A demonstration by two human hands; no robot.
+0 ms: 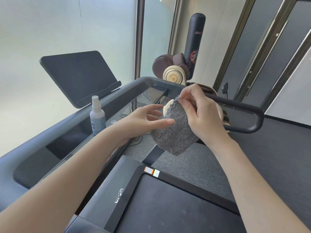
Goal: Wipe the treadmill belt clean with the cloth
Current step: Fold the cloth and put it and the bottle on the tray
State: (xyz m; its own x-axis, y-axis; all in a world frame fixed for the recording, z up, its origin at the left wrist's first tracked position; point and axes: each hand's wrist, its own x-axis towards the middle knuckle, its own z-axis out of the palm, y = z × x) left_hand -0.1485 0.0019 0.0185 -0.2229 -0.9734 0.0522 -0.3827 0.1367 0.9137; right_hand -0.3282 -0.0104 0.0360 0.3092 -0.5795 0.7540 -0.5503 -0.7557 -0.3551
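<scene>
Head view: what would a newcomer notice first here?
The grey cloth held up mid-frame draws the eye: the right hand pinches its top edge, and the left hand reaches to its left side with straight fingers. Below both hands, at the bottom of the frame, the dark treadmill belt lies with the cloth not yet on it. A white spray bottle stands on the console ledge at the left.

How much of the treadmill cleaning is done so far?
Hardly any yet. Done: the cloth is picked up, and the spray bottle stands on the console. In hand: the right hand pinches the cloth's top edge in the air, and the left hand reaches to it with straight fingers. Left: all the wiping, since the cloth is above the treadmill belt, not touching it.
</scene>
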